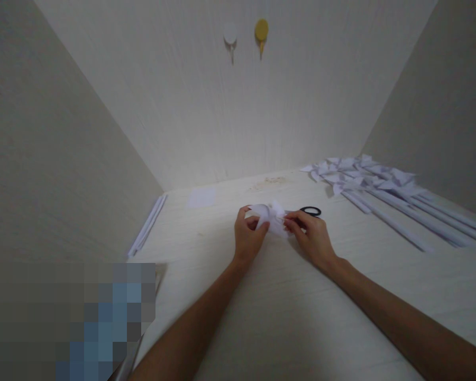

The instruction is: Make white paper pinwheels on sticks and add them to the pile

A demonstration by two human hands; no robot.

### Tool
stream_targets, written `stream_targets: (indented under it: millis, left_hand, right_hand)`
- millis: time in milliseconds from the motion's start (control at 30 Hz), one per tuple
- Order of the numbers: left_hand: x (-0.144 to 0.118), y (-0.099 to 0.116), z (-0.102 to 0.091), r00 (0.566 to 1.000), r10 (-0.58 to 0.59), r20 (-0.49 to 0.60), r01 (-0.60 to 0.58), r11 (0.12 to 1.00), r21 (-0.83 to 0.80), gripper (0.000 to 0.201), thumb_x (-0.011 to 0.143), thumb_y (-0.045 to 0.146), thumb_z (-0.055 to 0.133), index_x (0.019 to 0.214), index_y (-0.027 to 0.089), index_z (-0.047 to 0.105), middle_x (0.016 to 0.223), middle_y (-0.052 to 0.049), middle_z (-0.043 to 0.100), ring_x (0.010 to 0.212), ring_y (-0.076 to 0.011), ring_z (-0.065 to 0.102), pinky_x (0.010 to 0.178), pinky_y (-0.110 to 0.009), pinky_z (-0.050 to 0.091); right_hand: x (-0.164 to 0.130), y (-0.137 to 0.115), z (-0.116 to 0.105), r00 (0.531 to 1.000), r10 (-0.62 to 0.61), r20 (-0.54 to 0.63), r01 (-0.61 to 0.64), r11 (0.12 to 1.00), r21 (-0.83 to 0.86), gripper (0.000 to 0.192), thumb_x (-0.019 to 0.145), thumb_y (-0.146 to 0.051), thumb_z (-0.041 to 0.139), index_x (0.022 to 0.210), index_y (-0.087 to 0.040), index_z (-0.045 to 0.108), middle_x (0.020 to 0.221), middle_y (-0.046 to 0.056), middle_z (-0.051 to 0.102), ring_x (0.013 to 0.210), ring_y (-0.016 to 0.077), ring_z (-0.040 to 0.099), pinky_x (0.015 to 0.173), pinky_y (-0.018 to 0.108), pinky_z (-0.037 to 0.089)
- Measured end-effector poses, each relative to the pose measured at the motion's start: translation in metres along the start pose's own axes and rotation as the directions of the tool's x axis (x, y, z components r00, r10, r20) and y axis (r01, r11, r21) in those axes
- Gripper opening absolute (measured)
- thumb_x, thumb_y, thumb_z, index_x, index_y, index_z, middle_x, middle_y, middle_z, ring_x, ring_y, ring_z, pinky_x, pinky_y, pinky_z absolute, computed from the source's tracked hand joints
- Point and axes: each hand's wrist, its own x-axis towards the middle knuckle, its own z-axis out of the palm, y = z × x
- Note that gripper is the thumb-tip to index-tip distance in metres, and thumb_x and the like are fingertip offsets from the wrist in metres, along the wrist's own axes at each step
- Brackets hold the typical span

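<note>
A white paper pinwheel (270, 218) with curled blades is held up just above the table. My left hand (249, 233) is closed on its left side, thumb in front and fingers behind. At the pinwheel's middle, the fingertips of my right hand (309, 230) are pinched on a thin pale stick (284, 217), which is too small to make out well. Black-handled scissors (311, 211) lie behind my right hand, their blades partly hidden.
Finished paper pinwheels (357, 174) on rolled paper sticks (396, 225) are heaped at the right. A paper square (201, 197) lies at the back left, beside more paper rolls (146, 226). Small pale bits (269, 183) lie near the wall, below two hooks (262, 32). A blurred patch covers the lower left.
</note>
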Motion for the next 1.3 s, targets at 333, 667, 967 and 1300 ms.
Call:
stream_targets:
  millis: [333, 667, 967, 1300]
  left_hand:
    - [0.002, -0.001, 0.000, 0.999, -0.045, -0.005, 0.045, 0.998, -0.053, 0.034, 0.056, 0.014, 0.060, 0.083, 0.017, 0.039, 0.053, 0.007, 0.053, 0.048, -0.0081, 0.052, 0.045, -0.016, 0.039]
    - [0.001, 0.002, 0.000, 0.999, -0.046, -0.001, 0.046, 0.999, -0.028, 0.034, 0.056, 0.015, 0.060, 0.083, 0.016, 0.040, 0.052, 0.008, 0.052, 0.047, -0.0073, 0.052, 0.044, -0.016, 0.038]
    - [0.000, 0.000, 0.001, 1.000, -0.005, 0.006, 0.004, 0.999, 0.049, 0.038, 0.057, 0.014, 0.059, 0.090, 0.017, 0.040, 0.057, 0.005, 0.057, 0.051, -0.0093, 0.055, 0.047, -0.017, 0.040]
    - [-0.007, 0.004, 0.005, 0.997, 0.065, -0.029, -0.060, 0.987, 0.146, 0.037, 0.059, 0.013, 0.057, 0.093, 0.017, 0.042, 0.053, 0.006, 0.055, 0.049, -0.0089, 0.053, 0.047, -0.017, 0.039]
  right_hand:
    - [0.000, -0.005, 0.000, 0.997, -0.023, 0.072, 0.022, 1.000, 0.011, 0.011, 0.076, -0.016, 0.045, 0.074, -0.015, 0.056, 0.064, 0.002, 0.059, 0.055, 0.0116, 0.054, 0.052, 0.022, 0.042]
    - [0.000, -0.006, 0.000, 0.992, -0.113, 0.063, 0.119, 0.988, -0.099, 0.011, 0.075, -0.015, 0.047, 0.073, -0.015, 0.059, 0.061, 0.002, 0.058, 0.054, 0.0120, 0.051, 0.048, 0.021, 0.038]
    - [-0.001, -0.009, 0.002, 0.982, -0.175, 0.069, 0.186, 0.961, -0.203, 0.012, 0.073, -0.014, 0.047, 0.067, -0.015, 0.058, 0.058, 0.003, 0.058, 0.051, 0.0115, 0.050, 0.050, 0.021, 0.037]
    - [-0.006, -0.020, 0.007, 0.981, -0.170, 0.097, 0.193, 0.920, -0.340, 0.017, 0.069, -0.014, 0.047, 0.052, -0.015, 0.050, 0.050, 0.001, 0.053, 0.046, 0.0097, 0.046, 0.047, 0.021, 0.031]
